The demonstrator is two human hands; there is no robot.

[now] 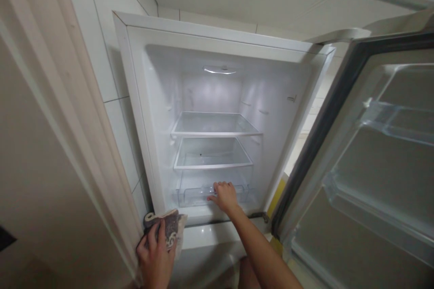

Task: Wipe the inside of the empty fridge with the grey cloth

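Note:
My right hand (224, 195) reaches into the open fridge (217, 40), its fingers curled over the front edge of the clear crisper drawer (195, 196) at the bottom. My left hand (156, 250) grips a dark patterned cloth (167, 223) with a pale edge, near the lower left corner of the fridge frame. Above the drawer sit two glass shelves, the upper shelf (217, 123) and the lower shelf (213, 152), with a tiny dark speck on the lower one. The fingertips of my right hand are partly hidden behind the drawer's edge.
On the right the fridge door (379, 153) stands wide open, with clear door bins (400, 119) along its inside. A wooden door frame (68, 99) rises close on the left, beside white wall tiles (101, 54). A lamp (219, 70) is at the fridge's ceiling.

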